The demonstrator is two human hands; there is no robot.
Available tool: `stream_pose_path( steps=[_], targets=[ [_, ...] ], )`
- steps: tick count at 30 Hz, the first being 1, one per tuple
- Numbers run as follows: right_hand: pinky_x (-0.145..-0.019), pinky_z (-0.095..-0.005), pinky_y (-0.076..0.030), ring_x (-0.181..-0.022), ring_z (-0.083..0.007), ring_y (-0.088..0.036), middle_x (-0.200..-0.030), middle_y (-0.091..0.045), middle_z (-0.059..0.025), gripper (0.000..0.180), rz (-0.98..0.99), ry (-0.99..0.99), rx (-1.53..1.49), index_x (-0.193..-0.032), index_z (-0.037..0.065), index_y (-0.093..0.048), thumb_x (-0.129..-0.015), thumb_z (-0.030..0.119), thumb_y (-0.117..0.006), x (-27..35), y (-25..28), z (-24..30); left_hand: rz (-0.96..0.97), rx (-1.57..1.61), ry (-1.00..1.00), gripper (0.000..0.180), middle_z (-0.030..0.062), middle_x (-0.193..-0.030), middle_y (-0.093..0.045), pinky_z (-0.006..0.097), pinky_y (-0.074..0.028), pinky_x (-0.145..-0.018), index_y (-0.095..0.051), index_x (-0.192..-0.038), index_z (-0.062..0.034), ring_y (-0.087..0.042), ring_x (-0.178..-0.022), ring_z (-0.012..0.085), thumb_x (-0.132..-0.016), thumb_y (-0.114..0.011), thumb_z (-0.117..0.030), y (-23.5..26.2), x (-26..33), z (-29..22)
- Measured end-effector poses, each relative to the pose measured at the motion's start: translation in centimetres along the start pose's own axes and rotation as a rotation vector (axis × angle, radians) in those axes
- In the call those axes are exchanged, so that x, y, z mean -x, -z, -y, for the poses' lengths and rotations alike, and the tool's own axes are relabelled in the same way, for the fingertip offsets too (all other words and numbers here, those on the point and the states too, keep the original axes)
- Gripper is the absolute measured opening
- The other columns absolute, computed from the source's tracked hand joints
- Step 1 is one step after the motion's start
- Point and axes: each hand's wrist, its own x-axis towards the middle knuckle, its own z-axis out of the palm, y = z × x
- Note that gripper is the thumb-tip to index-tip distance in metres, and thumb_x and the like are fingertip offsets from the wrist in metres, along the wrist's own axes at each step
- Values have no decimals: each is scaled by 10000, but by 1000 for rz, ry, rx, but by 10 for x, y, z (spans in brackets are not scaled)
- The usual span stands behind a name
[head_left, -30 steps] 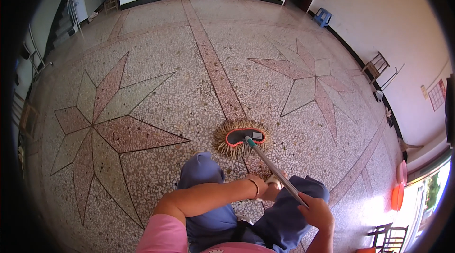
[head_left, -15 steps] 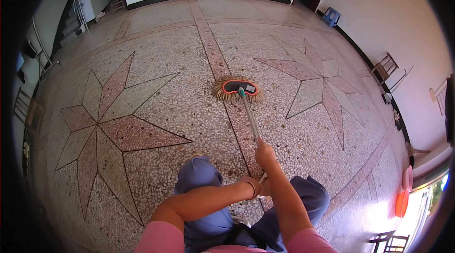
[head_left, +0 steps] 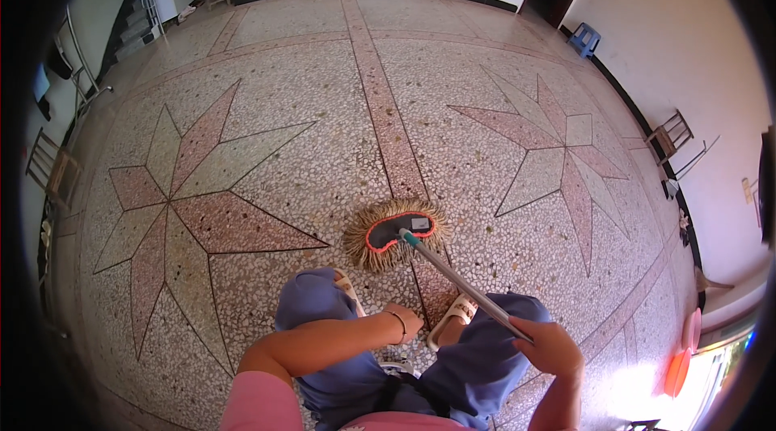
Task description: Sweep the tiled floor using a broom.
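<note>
A flat dust mop (head_left: 396,233), fringed with tan yarn around a dark pad edged in red, lies on the speckled terrazzo floor (head_left: 323,108) just ahead of the person's sandalled feet, beside the pink band running up the room. Its metal handle (head_left: 465,285) slants back and to the right into the right hand (head_left: 550,346), whose fingers are closed around the shaft. The left hand (head_left: 402,323) sits low near the knees, loosely curled (whether it holds anything cannot be told). A small blue stool (head_left: 584,39) stands by the far wall, a wooden chair (head_left: 669,136) along the right wall.
</note>
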Motion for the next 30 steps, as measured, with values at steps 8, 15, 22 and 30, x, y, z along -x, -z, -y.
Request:
stream_pose_path(
  steps=[8,15,22,30],
  targets=[
    [-698,-470,-453,-766,-397,-572,-794,-596,-218,313,-204,234,37,-1086,123,-513,-774,140,-509,-182,-78,20,-63,35,162,332,111,-1072,-591,417,-497,-691,-561,-1118,-58,-588,-932,279,-791,-545,-113,2,-32,41],
    [-653,-492,-439,-748,-423,-561,-770,-581,-244,362,-203,147,18,-1154,99,-437,-799,125,-500,-239,-155,11,-56,62,202,310,131,-1067,-590,426,-491,-692,-573,-1097,-41,-592,-923,275,-796,-542,-108,3,-51,51],
    [-674,-466,-447,-766,-387,-577,-790,-597,-210,355,-114,-15,-113,-1146,143,-528,-794,188,-537,-93,-41,-22,-40,62,209,447,128,-1161,-540,420,-478,-772,-428,-1261,-105,-552,-1024,273,-820,-495,-80,10,8,34],
    [-651,-372,-470,-743,-341,-597,-801,-609,-184,360,-118,-34,25,-1138,126,-553,-777,129,-557,-43,-11,-9,-95,127,46,321,113,-1075,-584,428,-466,-765,-533,-1114,-93,-570,-982,284,-797,-520,-145,8,4,22]
  ],
)
